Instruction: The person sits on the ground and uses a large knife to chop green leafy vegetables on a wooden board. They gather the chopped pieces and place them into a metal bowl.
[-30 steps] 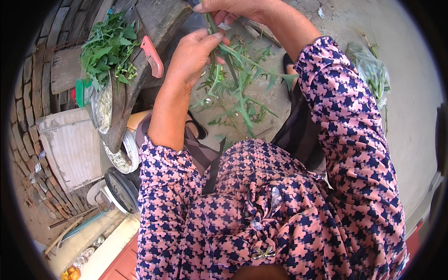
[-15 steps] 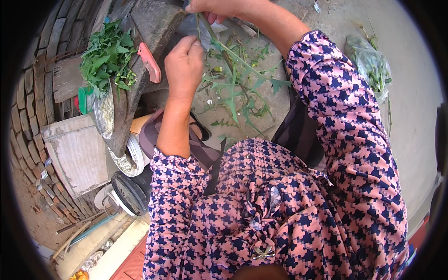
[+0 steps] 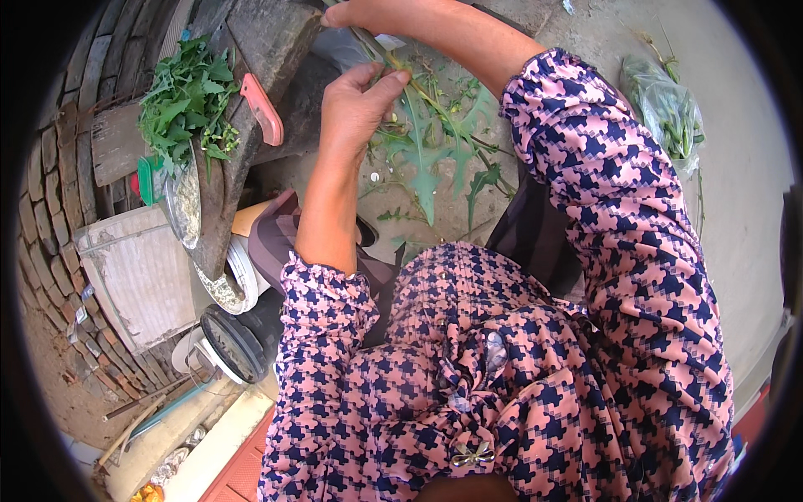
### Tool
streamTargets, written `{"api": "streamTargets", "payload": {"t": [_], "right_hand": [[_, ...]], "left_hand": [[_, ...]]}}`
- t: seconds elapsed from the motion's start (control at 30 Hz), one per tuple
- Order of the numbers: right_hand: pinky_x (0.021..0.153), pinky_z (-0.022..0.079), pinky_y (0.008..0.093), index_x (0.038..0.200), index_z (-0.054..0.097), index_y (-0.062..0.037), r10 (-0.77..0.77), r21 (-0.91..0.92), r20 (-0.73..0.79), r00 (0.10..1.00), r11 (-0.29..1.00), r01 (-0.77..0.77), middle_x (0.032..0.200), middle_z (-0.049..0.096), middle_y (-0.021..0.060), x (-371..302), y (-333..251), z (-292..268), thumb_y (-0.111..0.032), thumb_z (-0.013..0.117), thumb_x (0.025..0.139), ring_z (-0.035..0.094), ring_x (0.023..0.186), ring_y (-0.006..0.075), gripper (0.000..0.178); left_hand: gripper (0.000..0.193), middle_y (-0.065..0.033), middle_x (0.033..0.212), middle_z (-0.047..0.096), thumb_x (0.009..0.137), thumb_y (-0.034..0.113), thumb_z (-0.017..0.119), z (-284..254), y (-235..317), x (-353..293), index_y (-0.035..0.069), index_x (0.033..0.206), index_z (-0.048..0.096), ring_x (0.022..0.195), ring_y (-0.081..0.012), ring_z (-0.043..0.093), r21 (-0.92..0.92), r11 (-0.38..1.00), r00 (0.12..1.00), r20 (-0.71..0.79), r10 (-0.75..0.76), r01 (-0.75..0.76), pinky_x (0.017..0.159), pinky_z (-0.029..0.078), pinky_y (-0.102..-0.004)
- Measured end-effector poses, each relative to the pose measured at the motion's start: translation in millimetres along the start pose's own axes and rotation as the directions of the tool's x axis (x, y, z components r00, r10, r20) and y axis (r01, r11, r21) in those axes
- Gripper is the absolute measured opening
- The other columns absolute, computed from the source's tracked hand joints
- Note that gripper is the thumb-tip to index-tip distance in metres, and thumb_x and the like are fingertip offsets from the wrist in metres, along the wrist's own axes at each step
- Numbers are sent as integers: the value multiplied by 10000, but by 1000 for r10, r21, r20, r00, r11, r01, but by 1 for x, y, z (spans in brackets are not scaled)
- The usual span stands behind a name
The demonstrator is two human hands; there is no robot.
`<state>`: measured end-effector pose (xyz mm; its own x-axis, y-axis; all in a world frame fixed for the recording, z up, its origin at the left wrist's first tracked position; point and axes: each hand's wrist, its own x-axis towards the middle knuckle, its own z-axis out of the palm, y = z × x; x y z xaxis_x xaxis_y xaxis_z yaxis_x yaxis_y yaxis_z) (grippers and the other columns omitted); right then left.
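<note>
1. Brown brick stack (image 3: 50, 226), curved by the lens, at my feed's far left.
2. Leafy dark-green bunch (image 3: 180, 113), lying on the weathered grey slab (image 3: 272, 38).
3. Flat coral-pink knife (image 3: 263, 110), at the slab's edge.
4. Left hand (image 3: 360, 105): thumb and forefinger at the stems; I cannot tell whether they pinch.
5. Right hand (image 3: 368, 12): clamped on the stems, cut by the upper edge.
6. Long-stemmed green plant with jagged leaves (image 3: 424, 159), hanging from the right hand above grey ground.
7. Clear plastic bag of greens (image 3: 665, 117), right.
</note>
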<state>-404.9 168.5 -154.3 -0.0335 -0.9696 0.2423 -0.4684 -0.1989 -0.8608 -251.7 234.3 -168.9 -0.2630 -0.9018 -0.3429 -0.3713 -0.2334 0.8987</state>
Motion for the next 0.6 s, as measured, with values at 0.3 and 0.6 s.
{"api": "streamTargets", "payload": {"t": [0.3, 0.6], "right_hand": [[642, 535, 400, 753, 688, 21, 28, 84, 224, 974, 995, -48, 663, 656, 207, 2, 6, 2, -239, 697, 744, 666, 609, 310, 260], [691, 559, 404, 780, 702, 21, 152, 52, 149, 977, 986, -161, 679, 670, 213, 5, 3, -1, -252, 680, 752, 693, 671, 326, 275]], "left_hand": [[161, -16, 698, 613, 885, 151, 652, -21, -3, -11, 3, 821, 666, 613, -68, 519, 262, 922, 953, 179, 243, -284, 543, 402, -254], [207, -183, 1021, 668, 972, 144, 536, -31, -42, -25, -41, 1032, 606, 881, -259, 658, -584, 803, 992, 94, -80, 120, 712, 527, -335]]}}
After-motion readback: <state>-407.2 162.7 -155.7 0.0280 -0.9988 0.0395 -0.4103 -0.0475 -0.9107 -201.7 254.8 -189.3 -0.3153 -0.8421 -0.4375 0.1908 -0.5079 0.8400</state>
